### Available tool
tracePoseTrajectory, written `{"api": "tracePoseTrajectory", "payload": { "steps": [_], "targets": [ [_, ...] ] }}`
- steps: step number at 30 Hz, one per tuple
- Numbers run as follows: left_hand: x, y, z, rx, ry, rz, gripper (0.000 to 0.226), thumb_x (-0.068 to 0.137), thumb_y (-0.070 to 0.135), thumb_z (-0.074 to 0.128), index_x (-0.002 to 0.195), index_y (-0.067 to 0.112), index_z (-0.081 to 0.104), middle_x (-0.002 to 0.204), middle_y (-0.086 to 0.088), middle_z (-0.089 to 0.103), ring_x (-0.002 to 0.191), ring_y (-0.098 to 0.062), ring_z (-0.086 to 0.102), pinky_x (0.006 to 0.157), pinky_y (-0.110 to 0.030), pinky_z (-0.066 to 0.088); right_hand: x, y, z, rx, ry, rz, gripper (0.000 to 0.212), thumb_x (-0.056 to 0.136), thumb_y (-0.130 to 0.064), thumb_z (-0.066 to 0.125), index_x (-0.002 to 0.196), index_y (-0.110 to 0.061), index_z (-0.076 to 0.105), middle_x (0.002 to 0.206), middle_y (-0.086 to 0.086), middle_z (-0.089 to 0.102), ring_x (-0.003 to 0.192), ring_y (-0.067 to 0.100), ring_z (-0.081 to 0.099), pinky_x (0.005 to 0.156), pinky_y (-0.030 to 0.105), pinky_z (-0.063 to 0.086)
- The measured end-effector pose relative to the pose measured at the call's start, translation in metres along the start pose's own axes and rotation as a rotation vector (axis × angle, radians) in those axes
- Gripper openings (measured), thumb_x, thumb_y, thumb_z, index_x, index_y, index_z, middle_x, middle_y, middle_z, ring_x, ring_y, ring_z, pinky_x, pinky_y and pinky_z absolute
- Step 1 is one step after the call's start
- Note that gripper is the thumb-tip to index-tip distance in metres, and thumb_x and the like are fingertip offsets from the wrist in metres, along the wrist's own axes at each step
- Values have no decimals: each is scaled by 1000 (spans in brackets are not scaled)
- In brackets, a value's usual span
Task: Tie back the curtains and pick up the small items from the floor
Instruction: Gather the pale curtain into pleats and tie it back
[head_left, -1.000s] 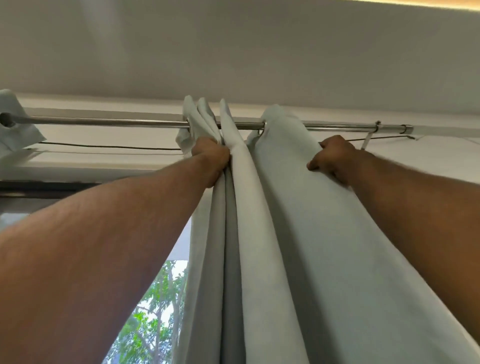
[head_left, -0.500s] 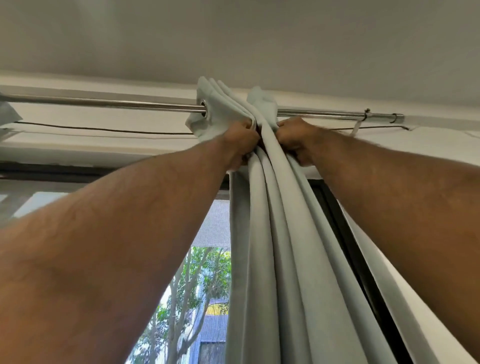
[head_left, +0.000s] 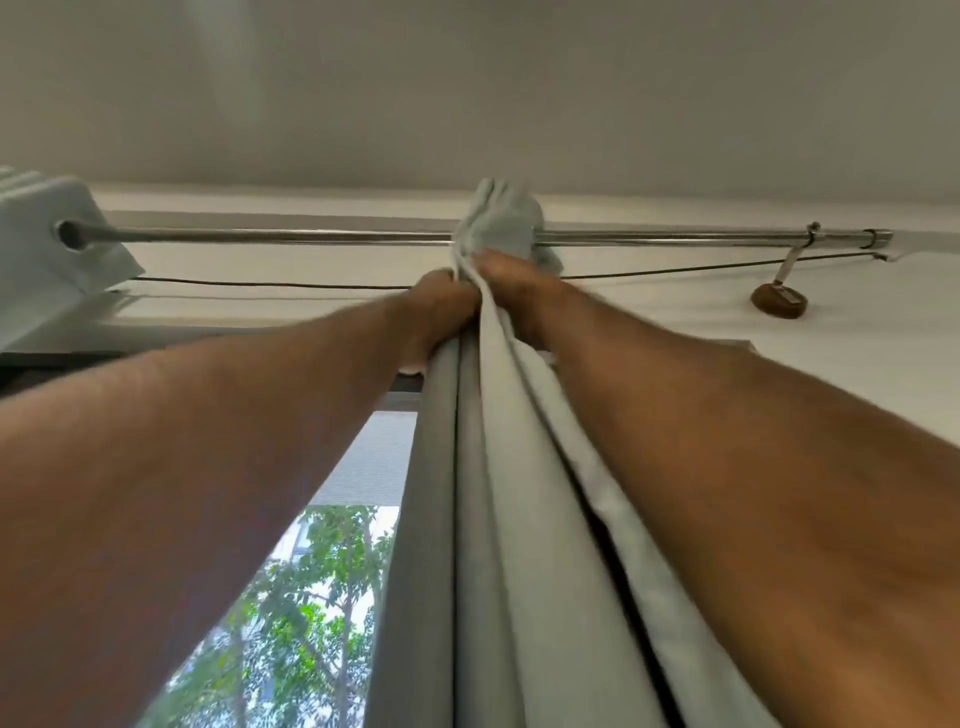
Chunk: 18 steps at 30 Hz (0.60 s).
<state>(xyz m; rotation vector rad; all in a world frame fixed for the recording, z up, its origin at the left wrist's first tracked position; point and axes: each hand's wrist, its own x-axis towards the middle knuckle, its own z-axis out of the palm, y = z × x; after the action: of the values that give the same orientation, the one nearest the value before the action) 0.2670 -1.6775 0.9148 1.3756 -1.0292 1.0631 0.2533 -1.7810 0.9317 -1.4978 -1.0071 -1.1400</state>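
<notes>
Forearms: two bare arms reach up from the lower corners toward the rod.
Curtain: a pale grey fabric curtain (head_left: 519, 493), bunched into long vertical folds, hangs from the middle of the rod down to the bottom edge.
Left hand (head_left: 441, 306): clamped on the bunched folds just below the rod.
Right hand (head_left: 511, 280): closed on the same gather, touching the left hand.
Handling: the cloth looks soft, light and pliant; it should gather best gripped around the whole bundle.
Rod: a polished steel curtain rod (head_left: 270, 237) spans the window top; a second pale curtain (head_left: 57, 244) sits at its left end.
Outside: green foliage (head_left: 311, 597) shows through the glass.
</notes>
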Motion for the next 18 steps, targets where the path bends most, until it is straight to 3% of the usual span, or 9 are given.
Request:
{"api": "tracePoseTrajectory", "payload": {
  "steps": [2,4,6,9,12,14,16,18],
  "targets": [
    [9,-2,-28,-95,54,20,21,93,3,48,108,-3,62,80,-18,68,57,-24,66,52,-33,59,5,-2,40,20,-121,-108,29,102,-18,40,118,-2,58,126,22,57,110,29,61,98,36,48],
    [11,-8,-53,-13,117,54,26,91,3,54,115,-5,61,94,-21,68,68,-26,67,63,-38,61,21,-4,63,-77,-104,-141,38,102,-19,38,135,-2,48,137,20,52,123,33,52,104,42,43],
    [9,-21,-66,49,83,71,24,90,4,60,112,-5,63,95,-21,69,69,-25,68,66,-36,62,34,7,70,-99,-16,-99,38,101,-21,41,136,-12,51,132,19,56,116,33,57,98,45,49],
    [1,-36,-60,59,26,101,19,87,-2,62,106,1,65,85,-15,70,67,-22,70,59,-30,61,35,27,62,-65,26,-47,33,98,-20,46,128,-11,58,121,18,63,102,30,64,93,45,53],
    [-1,-41,-50,-50,-13,156,38,85,-7,61,118,10,59,95,-12,70,82,-26,71,67,-31,62,21,28,52,-10,27,46,36,93,-35,53,117,-11,65,104,15,70,82,27,67,79,41,58],
    [-2,-41,-45,-89,-3,206,61,82,-10,61,127,27,43,102,-4,65,84,-17,67,66,-23,60,14,27,42,-35,34,120,45,82,-48,57,111,-15,66,102,16,71,87,33,68,85,55,55],
    [1,-42,-42,-13,54,220,71,75,-3,64,134,31,44,114,-5,62,95,-21,66,77,-32,61,9,28,33,-95,78,140,51,75,-49,57,114,-15,63,103,18,70,94,39,67,89,66,48],
    [-1,-40,-42,113,158,208,63,66,7,62,125,27,57,117,-6,61,102,-26,63,88,-39,58,-1,26,25,-163,137,127,45,86,-40,54,122,-13,58,110,17,66,98,37,64,91,59,50]
  ]
}}
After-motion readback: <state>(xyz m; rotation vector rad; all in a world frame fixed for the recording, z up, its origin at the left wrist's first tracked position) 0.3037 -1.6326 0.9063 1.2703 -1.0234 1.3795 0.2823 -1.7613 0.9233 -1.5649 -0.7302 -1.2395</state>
